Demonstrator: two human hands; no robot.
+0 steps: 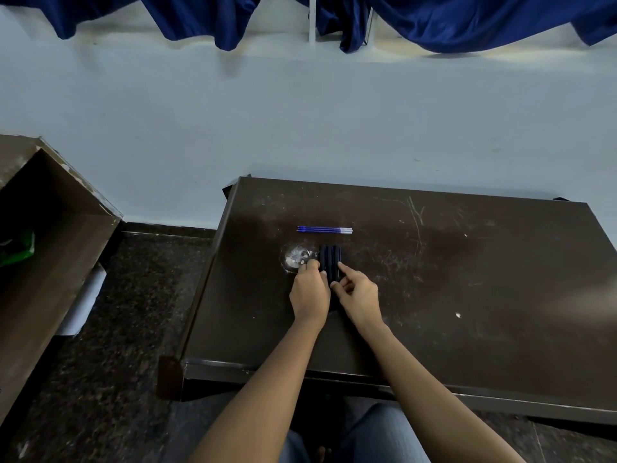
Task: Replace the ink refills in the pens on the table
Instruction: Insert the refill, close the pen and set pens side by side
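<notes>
A few dark pens (330, 259) lie side by side on the dark brown table (467, 279), pointing away from me. My left hand (310, 294) touches their left side with its fingertips. On their right side rests my right hand (359, 297), index finger stretched along the outer pen and the other fingers curled at the pens' near ends. The near ends are hidden between the hands. Blue ink refills (324, 230) with clear ends lie crosswise just beyond the pens.
A worn pale patch (297, 257) marks the tabletop left of the pens. A second brown table (50, 235) stands to the left, with a green item (16, 248) under it. A pale wall and blue curtains (434, 18) are behind.
</notes>
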